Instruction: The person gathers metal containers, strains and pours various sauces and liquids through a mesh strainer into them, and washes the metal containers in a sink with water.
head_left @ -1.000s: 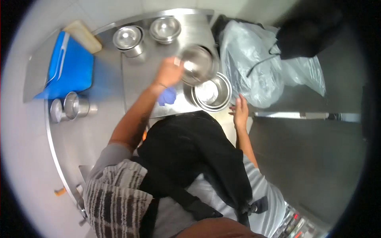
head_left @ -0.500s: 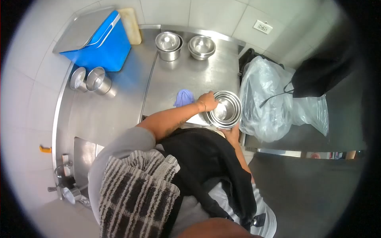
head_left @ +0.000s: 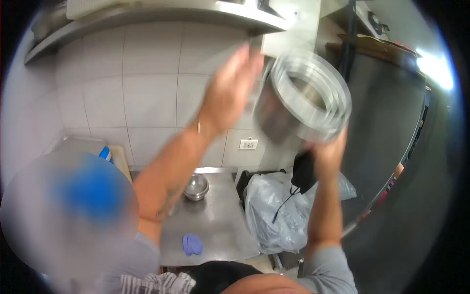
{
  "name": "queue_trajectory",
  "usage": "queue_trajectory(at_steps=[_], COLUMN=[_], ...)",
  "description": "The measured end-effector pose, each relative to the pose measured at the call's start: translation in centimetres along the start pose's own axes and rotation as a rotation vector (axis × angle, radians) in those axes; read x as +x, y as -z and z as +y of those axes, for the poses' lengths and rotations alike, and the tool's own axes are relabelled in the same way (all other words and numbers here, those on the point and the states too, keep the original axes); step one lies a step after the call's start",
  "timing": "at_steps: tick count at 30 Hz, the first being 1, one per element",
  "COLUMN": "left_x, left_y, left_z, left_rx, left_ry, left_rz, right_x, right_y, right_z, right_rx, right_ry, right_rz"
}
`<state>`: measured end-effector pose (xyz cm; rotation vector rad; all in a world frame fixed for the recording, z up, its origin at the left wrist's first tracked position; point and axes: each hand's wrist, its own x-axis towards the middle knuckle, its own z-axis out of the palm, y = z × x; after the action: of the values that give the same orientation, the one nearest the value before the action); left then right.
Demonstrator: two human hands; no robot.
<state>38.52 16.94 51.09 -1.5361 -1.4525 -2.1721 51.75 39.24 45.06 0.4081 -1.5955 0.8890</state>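
Observation:
A nested stack of round steel pots (head_left: 313,88) is lifted high in front of me, tilted with its rims toward me and smeared by motion. My right hand (head_left: 329,154) grips the stack from below. Left of it, my left hand (head_left: 227,90) is raised with fingers stretched upward, apart from the pots and holding nothing. Far below lies a crumpled purple cloth or glove (head_left: 192,244) on the steel counter (head_left: 220,225). Steel bowls (head_left: 197,187) stand at the counter's back, partly behind my left forearm.
A metal shelf (head_left: 147,18) runs along the wall above. A tall dark grey cabinet or fridge (head_left: 382,132) stands at the right. Clear plastic bags (head_left: 274,210) and a black cloth (head_left: 304,171) lie beside the counter. A large blurred patch covers the lower left.
The pot stack has gone from the counter's front right up to head height. My left hand has let go of its rim. The view has tilted upward.

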Motion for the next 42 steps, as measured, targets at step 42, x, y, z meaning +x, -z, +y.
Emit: queue_trajectory(at_steps=[42], left_x=[-35.9], left_y=[5.6], left_z=[-22.4], left_rx=[-0.009], left_ry=[0.763], left_rz=[-0.171], right_x=[-25.8], right_y=[9.2], right_z=[-2.2], right_rx=[-1.540], right_ry=[0.107], right_rz=[-0.979])
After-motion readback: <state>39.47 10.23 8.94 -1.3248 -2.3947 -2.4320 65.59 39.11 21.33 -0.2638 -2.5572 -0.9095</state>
